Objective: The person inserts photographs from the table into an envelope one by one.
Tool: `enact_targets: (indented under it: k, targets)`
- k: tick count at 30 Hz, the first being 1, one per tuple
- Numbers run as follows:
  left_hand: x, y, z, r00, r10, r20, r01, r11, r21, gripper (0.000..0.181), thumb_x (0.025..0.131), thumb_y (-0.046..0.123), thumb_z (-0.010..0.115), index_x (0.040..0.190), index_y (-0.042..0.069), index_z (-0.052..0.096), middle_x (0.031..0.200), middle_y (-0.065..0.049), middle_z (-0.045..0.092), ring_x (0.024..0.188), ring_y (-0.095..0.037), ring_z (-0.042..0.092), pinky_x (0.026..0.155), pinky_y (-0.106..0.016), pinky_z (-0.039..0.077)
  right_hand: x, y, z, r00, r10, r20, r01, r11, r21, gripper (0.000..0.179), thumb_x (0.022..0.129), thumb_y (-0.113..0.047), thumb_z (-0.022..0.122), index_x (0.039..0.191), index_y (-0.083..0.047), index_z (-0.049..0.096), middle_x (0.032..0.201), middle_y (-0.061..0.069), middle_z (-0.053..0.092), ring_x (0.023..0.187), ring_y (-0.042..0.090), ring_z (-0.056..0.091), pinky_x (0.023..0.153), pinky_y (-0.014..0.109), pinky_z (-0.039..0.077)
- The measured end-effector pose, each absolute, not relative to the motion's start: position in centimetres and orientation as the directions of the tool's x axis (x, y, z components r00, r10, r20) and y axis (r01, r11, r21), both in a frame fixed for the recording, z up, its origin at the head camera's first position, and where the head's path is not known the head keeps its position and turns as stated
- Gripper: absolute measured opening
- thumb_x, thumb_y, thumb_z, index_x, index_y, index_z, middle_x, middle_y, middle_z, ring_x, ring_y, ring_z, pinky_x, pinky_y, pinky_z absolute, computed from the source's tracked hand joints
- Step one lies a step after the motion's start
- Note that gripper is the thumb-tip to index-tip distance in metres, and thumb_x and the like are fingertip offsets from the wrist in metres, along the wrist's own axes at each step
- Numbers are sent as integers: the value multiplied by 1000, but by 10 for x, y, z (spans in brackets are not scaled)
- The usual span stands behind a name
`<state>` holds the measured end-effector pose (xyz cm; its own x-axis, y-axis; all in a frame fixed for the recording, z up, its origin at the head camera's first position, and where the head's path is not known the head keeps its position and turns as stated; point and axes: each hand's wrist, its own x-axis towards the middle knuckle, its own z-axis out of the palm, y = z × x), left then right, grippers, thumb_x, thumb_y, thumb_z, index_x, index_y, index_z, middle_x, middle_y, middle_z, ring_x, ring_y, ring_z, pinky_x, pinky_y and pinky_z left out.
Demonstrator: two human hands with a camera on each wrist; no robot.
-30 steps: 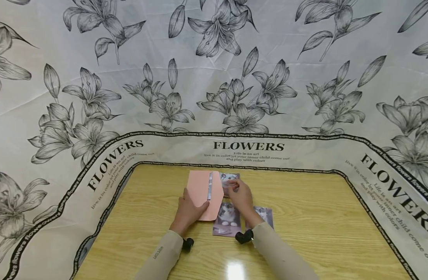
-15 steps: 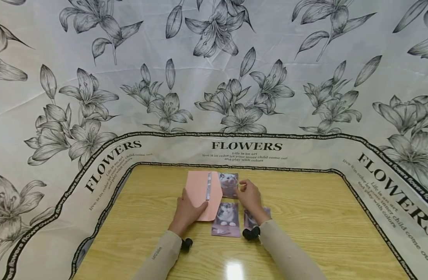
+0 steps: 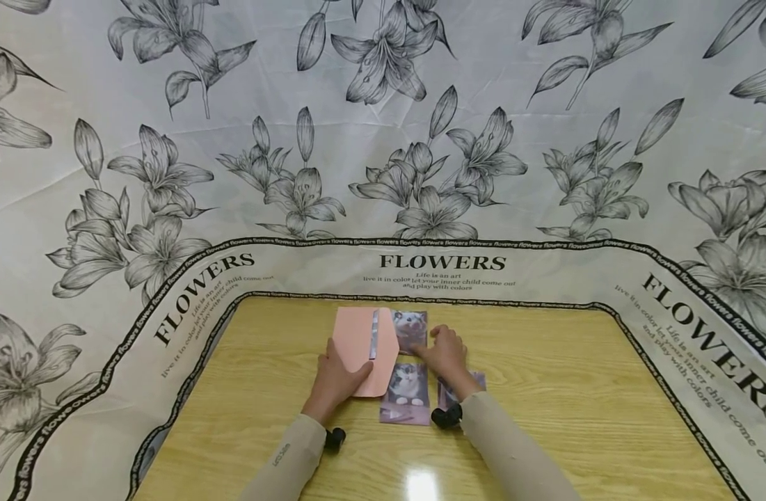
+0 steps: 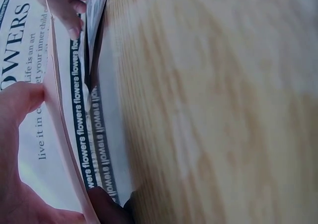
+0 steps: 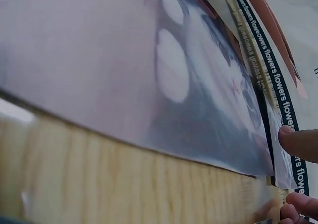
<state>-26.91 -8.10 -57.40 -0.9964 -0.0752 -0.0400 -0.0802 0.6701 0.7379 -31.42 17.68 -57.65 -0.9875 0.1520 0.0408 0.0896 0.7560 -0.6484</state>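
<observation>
My left hand (image 3: pixel 339 379) grips a pink envelope (image 3: pixel 356 341) by its lower part, thumb across the front. Through the envelope's slit shows a strip of a greyish picture. To its right lies a picture card of a hamster (image 3: pixel 410 330), its left edge overlapped by the envelope. My right hand (image 3: pixel 447 355) rests its thumb on that card's lower right corner, with the other fingers bent just beyond the edge; in the right wrist view the thumb (image 5: pixel 300 143) and fingertips stand apart. A cat picture card (image 3: pixel 405 390) lies nearer me.
Another picture card (image 3: pixel 479 379) lies partly hidden under my right wrist. The wood-grain table (image 3: pixel 558 390) ends at a white flower-printed cloth (image 3: pixel 442 278) behind and at both sides. A small black device (image 3: pixel 447 416) sits at each wrist.
My right hand has moved right from over the hamster card, then slightly down to its lower right corner. More of the hamster shows. The left hand and envelope stay about where they were.
</observation>
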Motion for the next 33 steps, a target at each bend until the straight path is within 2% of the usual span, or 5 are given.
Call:
enact_targets:
  k: [7, 18, 26, 33]
  targets:
    - [-268, -80, -575, -995, -84, -57, -99, 666, 739, 123, 88, 55, 83, 168, -6, 13, 148, -41, 40, 123, -47, 59, 104, -58, 51, -314, 172, -582, -981, 188, 42, 119, 761, -638, 66, 89, -49, 86, 124, -1, 59, 121, 23, 58, 116, 44, 50, 106, 62, 33]
    - [-268, -79, -574, -994, -88, -58, -102, 664, 741, 123, 88, 54, 83, 168, -7, 12, 147, -41, 41, 122, -47, 59, 104, -57, 51, -313, 163, -580, -976, 217, 32, 150, 764, -627, 63, 87, -49, 88, 119, -2, 61, 117, 19, 56, 113, 40, 47, 105, 60, 32]
    - [-266, -79, -572, -995, -87, -57, -101, 659, 745, 123, 88, 53, 84, 168, -6, 12, 149, -42, 39, 124, -48, 58, 106, -57, 50, -309, 162, -574, -977, 210, 33, 142, 757, -638, 57, 89, -45, 88, 118, -1, 64, 116, 20, 57, 114, 41, 48, 105, 62, 31]
    - [-266, -79, -572, -994, -87, -60, -102, 657, 747, 123, 88, 53, 84, 168, -7, 12, 149, -42, 38, 126, -48, 57, 107, -58, 49, -311, 158, -574, -972, 227, 62, 135, 754, -643, 54, 86, -38, 91, 111, -3, 58, 106, 17, 57, 105, 40, 50, 99, 59, 34]
